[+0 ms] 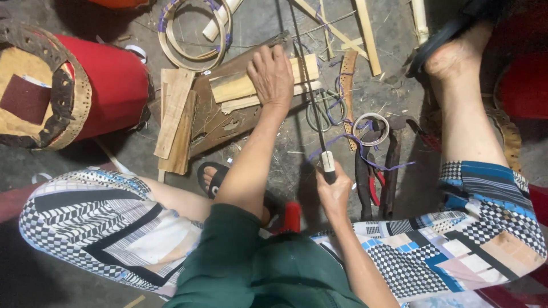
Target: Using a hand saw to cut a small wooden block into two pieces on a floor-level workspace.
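Note:
My left hand [273,74] presses flat on a stack of pale split bamboo slats [234,88] that lie across a dark wooden board [220,122] on the floor. My right hand [334,191] grips the white-banded handle of a long thin saw blade [305,68]. The blade runs up from my fist past the right end of the slats, close to my left fingers. My legs in patterned shorts spread to either side, with one sandalled foot [212,178] below the board.
A red drum-shaped stool [108,85] with a perforated rim lies at the left. Loose wooden slats [174,117], coiled bamboo rings [191,34], scissors [325,111], a tape roll [371,128], pliers [371,182] and bamboo strips [365,34] litter the floor.

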